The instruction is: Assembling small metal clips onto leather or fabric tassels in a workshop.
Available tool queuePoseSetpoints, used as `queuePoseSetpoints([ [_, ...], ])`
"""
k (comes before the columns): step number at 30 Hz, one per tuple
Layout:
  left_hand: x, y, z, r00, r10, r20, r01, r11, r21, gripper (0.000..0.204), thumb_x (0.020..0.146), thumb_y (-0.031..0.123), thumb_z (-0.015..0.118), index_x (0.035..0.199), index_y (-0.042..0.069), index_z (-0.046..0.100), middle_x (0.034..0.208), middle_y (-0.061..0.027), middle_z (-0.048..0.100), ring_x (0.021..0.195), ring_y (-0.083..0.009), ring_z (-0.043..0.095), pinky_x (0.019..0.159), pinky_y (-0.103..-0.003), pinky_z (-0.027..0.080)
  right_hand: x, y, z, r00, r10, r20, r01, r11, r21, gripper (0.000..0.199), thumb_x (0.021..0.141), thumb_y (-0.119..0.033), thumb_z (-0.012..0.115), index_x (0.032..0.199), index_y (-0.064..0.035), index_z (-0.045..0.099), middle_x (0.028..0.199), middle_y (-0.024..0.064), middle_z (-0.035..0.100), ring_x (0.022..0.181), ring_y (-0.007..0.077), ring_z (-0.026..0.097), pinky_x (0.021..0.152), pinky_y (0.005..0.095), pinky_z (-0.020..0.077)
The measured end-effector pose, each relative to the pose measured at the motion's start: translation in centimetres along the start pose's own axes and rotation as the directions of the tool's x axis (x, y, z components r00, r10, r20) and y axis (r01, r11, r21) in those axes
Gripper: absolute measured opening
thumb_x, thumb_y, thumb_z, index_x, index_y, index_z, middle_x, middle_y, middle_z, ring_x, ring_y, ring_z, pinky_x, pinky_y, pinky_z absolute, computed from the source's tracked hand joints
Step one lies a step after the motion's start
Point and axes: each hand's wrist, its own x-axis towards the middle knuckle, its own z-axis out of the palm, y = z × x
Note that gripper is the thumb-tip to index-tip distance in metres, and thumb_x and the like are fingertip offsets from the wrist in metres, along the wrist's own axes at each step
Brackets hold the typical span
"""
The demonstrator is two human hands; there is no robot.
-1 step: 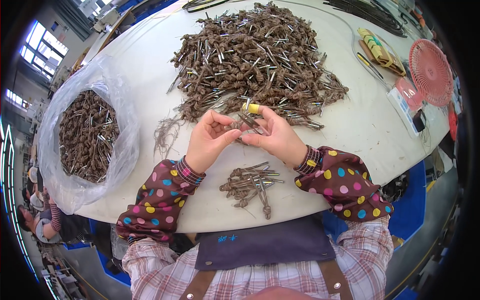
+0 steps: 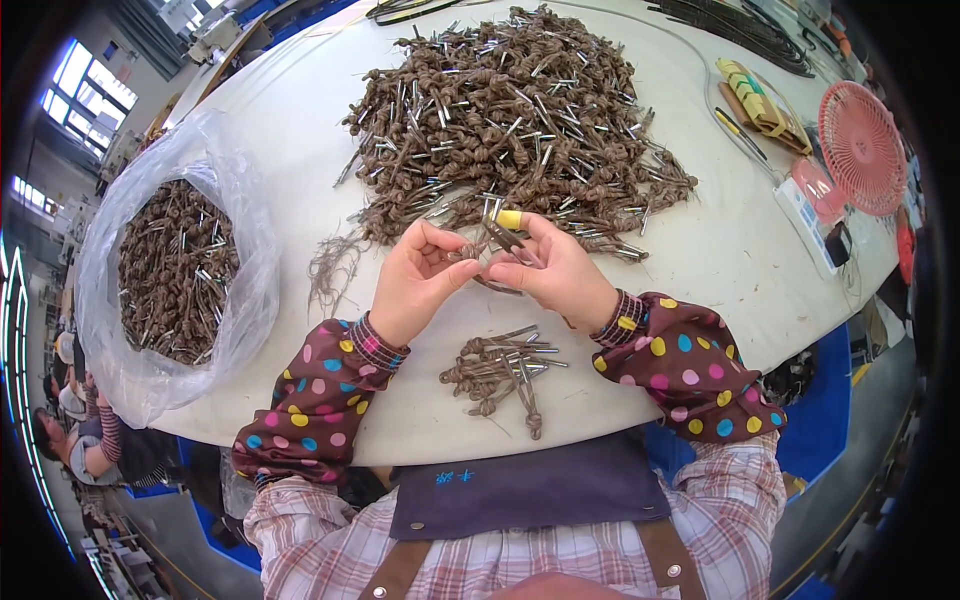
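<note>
Over the middle of the table, my left hand point(image 2: 419, 277) is closed in a pinch on a brown knotted cord point(image 2: 468, 253), mostly hidden by the fingers. Close beside it, my right hand point(image 2: 562, 275) is curled around dark thread snips point(image 2: 503, 238), whose blades point toward the cord. Yellow tape point(image 2: 509, 218) wraps one right fingertip. A large heap of knotted brown cords point(image 2: 500, 120) with shiny metal tips rises just beyond both hands. Nearer to me lies a small group of the same cords point(image 2: 487, 378). Loose thread scraps point(image 2: 335, 268) lie left of my left hand.
At the left stands a clear plastic bag point(image 2: 255, 290) filled with similar cords. To the right are a pink fan point(image 2: 862, 145), a white power strip point(image 2: 808, 215) and a yellow-wrapped bundle point(image 2: 762, 105). Dark cords point(image 2: 745, 30) lie at the far right. People sit beyond the left edge.
My right hand has shifted slightly to the right, and the snips have turned a little with it. My left hand keeps its pinch in nearly the same place.
</note>
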Motion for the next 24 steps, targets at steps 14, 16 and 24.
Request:
queuePoseSetpoints([
  [14,0.7,0.2,-1.7,0.998,0.065,0.017,-0.066,0.986,0.155,0.027,0.081,-0.003,0.067,0.1,0.0,0.047,0.104,-0.0067,0.054,0.096,-0.0098,0.055,0.086,-0.024,0.048,-0.3,-1.7,-0.9,0.87,-0.484,0.088,0.245,0.272,-0.931,0.029,0.08,-0.031,0.07,0.091,-0.0059,0.06,0.077,0.0061,0.062,0.066,0.0195,0.063,0.058,0.0286,0.0481],
  [16,0.7,0.2,-1.7,0.997,0.07,0.024,-0.073,0.986,0.149,0.027,0.082,-0.003,0.066,0.1,0.0,0.047,0.103,-0.0067,0.054,0.095,-0.0096,0.055,0.085,-0.024,0.048,-0.1,-1.4,-0.6,0.856,-0.505,0.108,0.25,0.222,-0.943,0.029,0.077,-0.031,0.071,0.089,-0.0067,0.06,0.076,0.0054,0.061,0.065,0.0207,0.062,0.057,0.0291,0.0476],
  [24,0.4,0.3,-1.4,0.996,0.086,0.02,-0.088,0.988,0.129,0.024,0.082,-0.002,0.066,0.099,0.002,0.049,0.104,-0.0068,0.056,0.093,-0.0094,0.055,0.082,-0.024,0.047,-0.2,-1.3,-0.2,0.826,-0.55,0.125,0.284,0.215,-0.934,0.027,0.078,-0.033,0.067,0.083,-0.0087,0.057,0.073,0.0059,0.06,0.066,0.0256,0.061,0.056,0.0361,0.0469],
])
